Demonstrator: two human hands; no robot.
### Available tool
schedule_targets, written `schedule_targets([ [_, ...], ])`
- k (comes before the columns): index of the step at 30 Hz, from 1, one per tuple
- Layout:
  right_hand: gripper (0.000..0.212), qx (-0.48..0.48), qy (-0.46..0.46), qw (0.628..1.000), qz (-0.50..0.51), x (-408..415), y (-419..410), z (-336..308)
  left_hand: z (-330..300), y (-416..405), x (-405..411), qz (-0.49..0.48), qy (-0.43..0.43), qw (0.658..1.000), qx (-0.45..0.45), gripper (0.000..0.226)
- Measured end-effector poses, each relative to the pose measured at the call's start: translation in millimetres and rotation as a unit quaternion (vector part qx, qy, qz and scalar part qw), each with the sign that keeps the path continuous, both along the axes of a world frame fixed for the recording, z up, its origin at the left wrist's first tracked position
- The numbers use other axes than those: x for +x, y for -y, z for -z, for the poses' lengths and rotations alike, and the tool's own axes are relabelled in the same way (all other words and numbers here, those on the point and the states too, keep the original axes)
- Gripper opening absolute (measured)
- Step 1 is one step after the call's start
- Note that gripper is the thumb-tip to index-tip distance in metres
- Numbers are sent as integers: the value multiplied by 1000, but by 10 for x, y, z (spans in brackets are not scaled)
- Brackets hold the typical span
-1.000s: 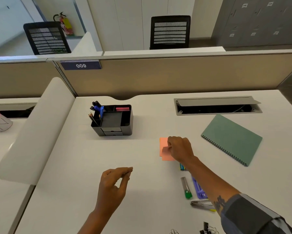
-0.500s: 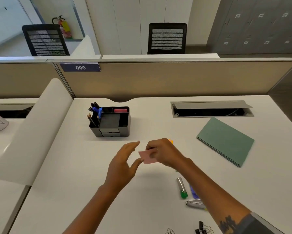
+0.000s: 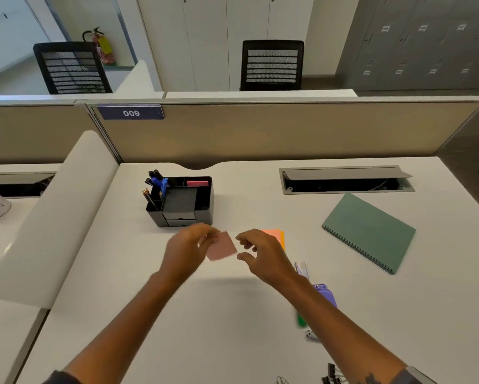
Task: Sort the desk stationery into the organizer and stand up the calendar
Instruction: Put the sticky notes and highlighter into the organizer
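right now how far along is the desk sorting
Done: pens and pencils stand in the organizer. In hand: the left hand holds a pink sticky pad; right hand open beside it. Left: orange pad, green marker, binder clips, flat green calendar.

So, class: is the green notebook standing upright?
No, the green notebook lies flat on the desk, right of the organizer.

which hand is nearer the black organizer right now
Left. The left hand is just in front of the black organizer, pinching a pink sticky note. The right hand hovers farther to the right, over the orange sticky pad, its fingers loose.
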State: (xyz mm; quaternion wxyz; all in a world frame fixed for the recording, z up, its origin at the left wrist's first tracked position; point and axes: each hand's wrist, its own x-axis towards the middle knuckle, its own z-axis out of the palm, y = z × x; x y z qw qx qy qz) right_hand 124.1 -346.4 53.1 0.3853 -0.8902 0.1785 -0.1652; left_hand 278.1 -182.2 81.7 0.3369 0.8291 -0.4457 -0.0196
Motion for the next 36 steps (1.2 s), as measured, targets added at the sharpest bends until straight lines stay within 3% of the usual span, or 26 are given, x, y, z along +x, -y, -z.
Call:
schedule_targets([
  [4, 34, 6, -10, 1000, 28, -79, 39, 72, -258, 193, 616, -49, 25, 998, -26, 16],
  [10, 29, -1, -18, 999, 35, -185, 87, 157, -413, 637, 1461, -122, 36, 992, 5, 13],
  [28, 16, -21, -76, 995, 56, -263, 338, 403, 177, 1132, 2221, -16, -1, 991, 131, 13],
  [36, 17, -20, -88, 995, 51, -201, 460, 476, 301, 1181, 2282, 4, 38, 989, 141, 16],
])
